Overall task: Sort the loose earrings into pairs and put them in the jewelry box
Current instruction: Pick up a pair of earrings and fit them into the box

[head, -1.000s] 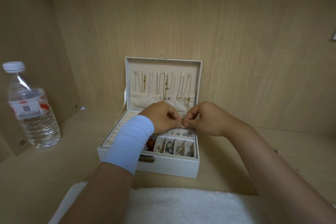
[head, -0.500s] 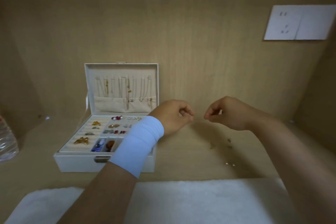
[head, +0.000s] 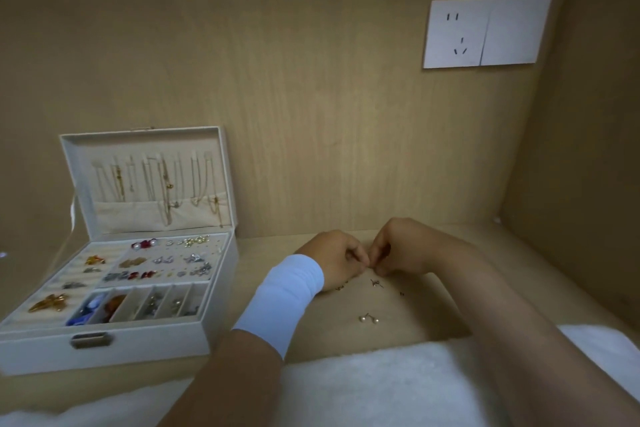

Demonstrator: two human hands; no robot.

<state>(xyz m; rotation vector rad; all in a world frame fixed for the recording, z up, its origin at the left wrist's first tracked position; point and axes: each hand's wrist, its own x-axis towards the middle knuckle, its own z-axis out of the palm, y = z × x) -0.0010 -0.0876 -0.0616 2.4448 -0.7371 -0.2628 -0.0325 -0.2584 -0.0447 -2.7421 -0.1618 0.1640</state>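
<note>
The white jewelry box (head: pixel 138 350) stands open at the left, with earrings pinned in its tray and necklaces hanging in the lid (head: pixel 145 180). To its right, loose earrings lie on the wooden shelf: a pearl pair (head: pixel 367 318), a dark stud (head: pixel 375 282) and a tiny one (head: pixel 401 294). My left hand (head: pixel 332 260), with a white wristband, and my right hand (head: pixel 401 246) meet fingertip to fingertip just above them. Together they pinch a small earring that the fingers mostly hide.
A white towel (head: pixel 381 388) lies along the near edge under my forearms. A white wall socket (head: pixel 485 31) sits on the back panel at the upper right. The side wall of the wooden niche (head: pixel 588 184) closes in on the right.
My hands left the box tray, moved right with curled fingers, then dropped to the loose earrings and came together. The view swung right, and the water bottle went out of view.
</note>
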